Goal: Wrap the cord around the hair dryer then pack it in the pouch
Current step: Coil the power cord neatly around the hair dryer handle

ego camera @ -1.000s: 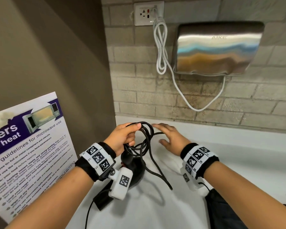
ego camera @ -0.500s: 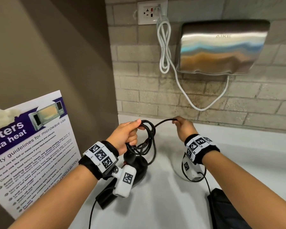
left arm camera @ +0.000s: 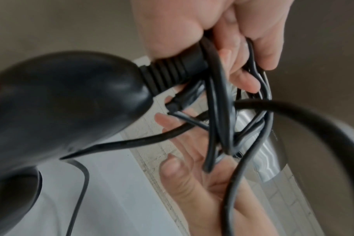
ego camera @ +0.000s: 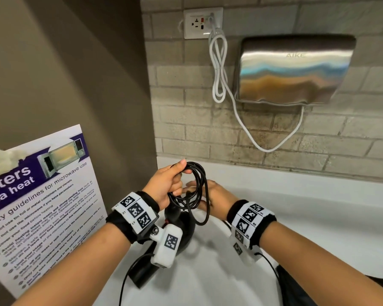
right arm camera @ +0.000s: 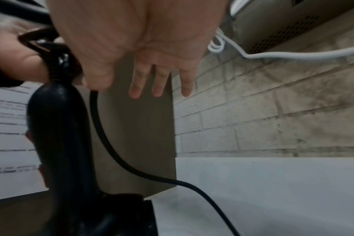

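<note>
The black hair dryer [ego camera: 182, 225] stands on the white counter [ego camera: 307, 219], handle end up. My left hand [ego camera: 178, 176] grips several loops of its black cord [ego camera: 199, 184] just above the handle. In the left wrist view the left fingers [left arm camera: 251, 52] curl round the cord loops [left arm camera: 218, 111] beside the ribbed strain relief. My right hand [ego camera: 200, 192] lies behind the loops with straight fingers [right arm camera: 158, 83], and a strand runs across it. One strand of cord [right arm camera: 131, 167] trails down to the counter. The dark pouch [ego camera: 301, 290] lies at the bottom right, partly hidden by my forearm.
A steel hand dryer [ego camera: 294, 69] hangs on the brick wall, its white cable [ego camera: 219, 62] looped up to an outlet [ego camera: 202, 22]. A microwave guidelines poster [ego camera: 38, 195] leans against the brown side wall on the left.
The right hand, which held a cord strand stretched out near the wall, has come back left to the coil and its fingers have straightened. The left hand keeps its grip on the loops.
</note>
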